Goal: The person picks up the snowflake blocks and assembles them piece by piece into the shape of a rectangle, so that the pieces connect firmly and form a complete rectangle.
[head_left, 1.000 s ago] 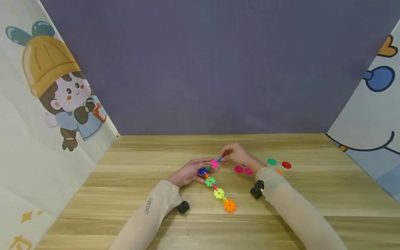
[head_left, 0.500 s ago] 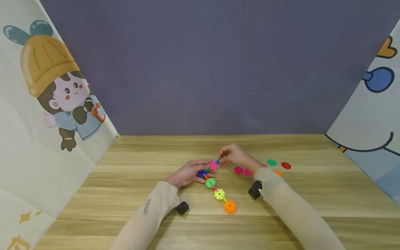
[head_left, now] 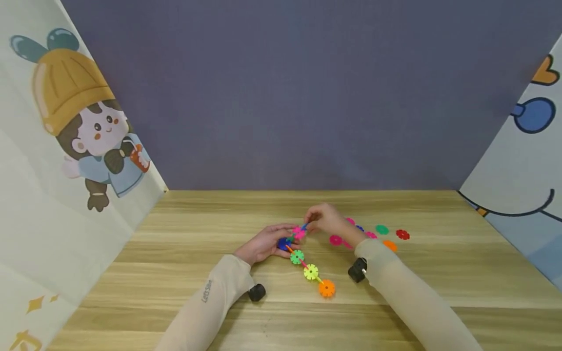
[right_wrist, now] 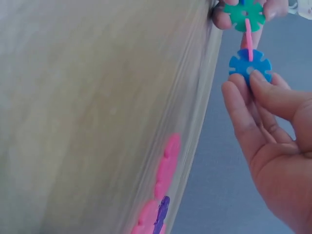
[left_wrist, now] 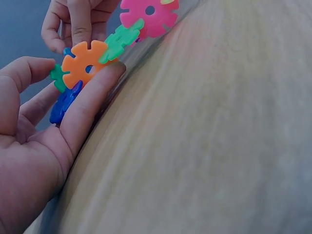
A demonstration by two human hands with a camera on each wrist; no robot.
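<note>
A chain of interlocking notched plastic discs runs across the table, from an orange disc [head_left: 327, 288] past yellow [head_left: 311, 272] and green [head_left: 297, 257] ones to a pink disc [head_left: 299, 233]. My left hand [head_left: 266, 242] grips the chain near its dark blue disc [left_wrist: 66, 102], thumb and fingers on either side. With thumb and fingers, my right hand [head_left: 326, 219] pinches a blue disc [right_wrist: 250, 66] at the chain's far end. A pink disc [right_wrist: 249, 39] seen edge-on joins that blue disc to a green disc [right_wrist: 245, 15].
To the right of the hands lie loose discs: pink [head_left: 335, 240], green [head_left: 382, 229], red [head_left: 402, 234] and orange [head_left: 390, 245], some partly hidden by the right arm. The wooden table [head_left: 175, 292] meets a grey-blue panel [head_left: 307, 97] at the back.
My right hand has shifted slightly left and nearer, still pinching the blue disc. The orange end of the chain has swung slightly right. More loose discs show behind the right wrist.
</note>
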